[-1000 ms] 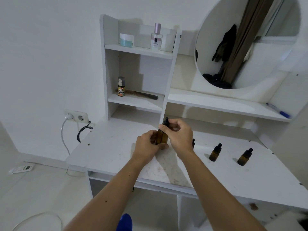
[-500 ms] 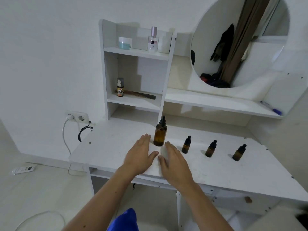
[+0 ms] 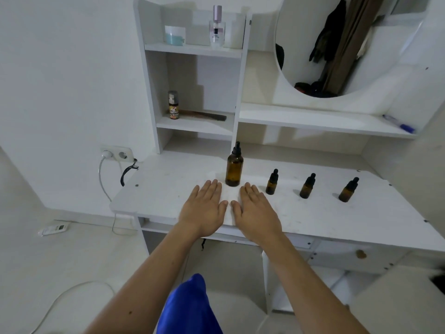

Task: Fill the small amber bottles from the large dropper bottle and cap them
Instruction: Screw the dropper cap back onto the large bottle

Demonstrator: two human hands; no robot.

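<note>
The large amber dropper bottle (image 3: 234,167) stands upright and capped on the white desk (image 3: 337,213). To its right, three small amber bottles stand in a row, each with a black dropper cap: one (image 3: 272,182), a second (image 3: 307,186) and a third (image 3: 348,190). My left hand (image 3: 205,208) and my right hand (image 3: 255,210) lie flat, palms down, on a white cloth (image 3: 230,208) just in front of the large bottle. Both hands hold nothing and touch no bottle.
Behind the desk a white shelf unit (image 3: 192,49) carries a jar, a spray bottle, a small bottle and a comb. A round mirror (image 3: 349,44) hangs at the right, with a pen (image 3: 398,124) on the long shelf. A wall socket with a cable (image 3: 115,155) is at the left.
One second ago both hands gripped the large bottle and its cap. They have let go, drawn back and flattened on the cloth; the bottle stands free.
</note>
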